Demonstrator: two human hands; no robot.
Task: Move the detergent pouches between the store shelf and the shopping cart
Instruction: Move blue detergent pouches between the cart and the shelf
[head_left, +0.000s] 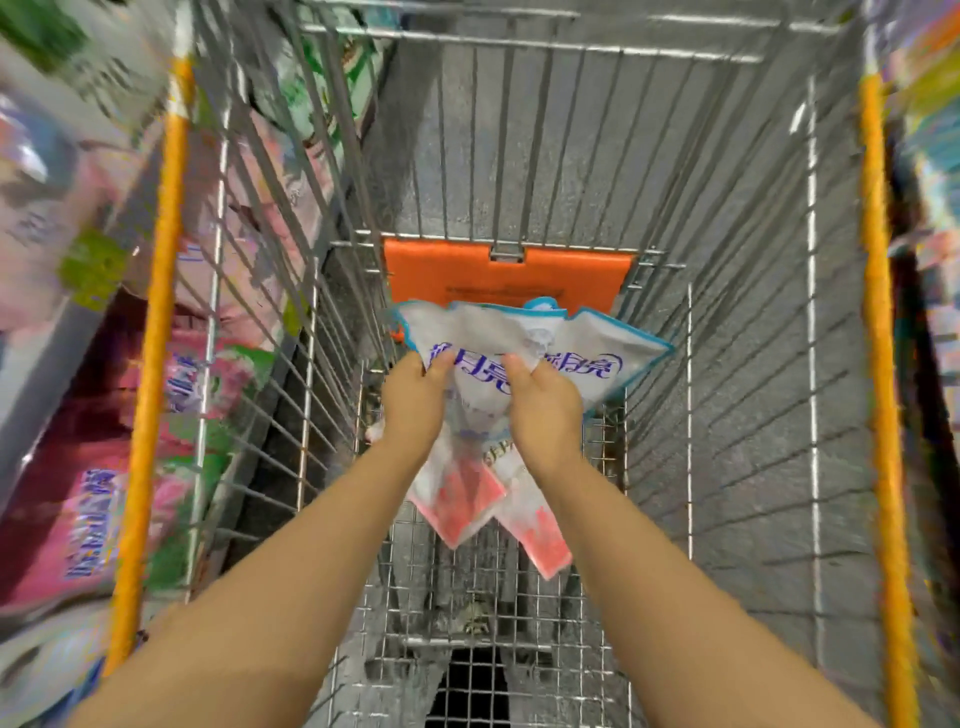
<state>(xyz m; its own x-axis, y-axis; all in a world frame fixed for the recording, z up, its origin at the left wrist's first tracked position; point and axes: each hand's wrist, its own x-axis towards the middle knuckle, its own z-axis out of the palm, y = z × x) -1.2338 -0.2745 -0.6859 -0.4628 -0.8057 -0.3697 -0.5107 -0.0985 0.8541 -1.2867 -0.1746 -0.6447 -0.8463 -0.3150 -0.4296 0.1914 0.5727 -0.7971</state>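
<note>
Both forearms reach forward, side by side, down into the cart (810, 364). The left hand (415, 402) and right hand (545, 415) each curl round the pouches (587, 358), thumbs pressed on the printed white face and fingers hidden beneath. There seem to be two pouches, overlapping, one per hand.

Their long axis runs roughly along the cart, away from the person. The pink ends are nearest, hanging below the wrists over the wire floor, and the blue-edged ends fan out beyond the knuckles. Whether the pink ends touch the floor cannot be told. Both hands grip at about mid-length, equally near.

Just beyond the blue edges stands the orange flap (509, 275), on a wire panel across the cart. The shelf (62, 322) with pink packs (78, 519) lies to the left, outside the wire wall, so the left hand is on its side. A lift that way would have to clear the yellow-capped rim.
</note>
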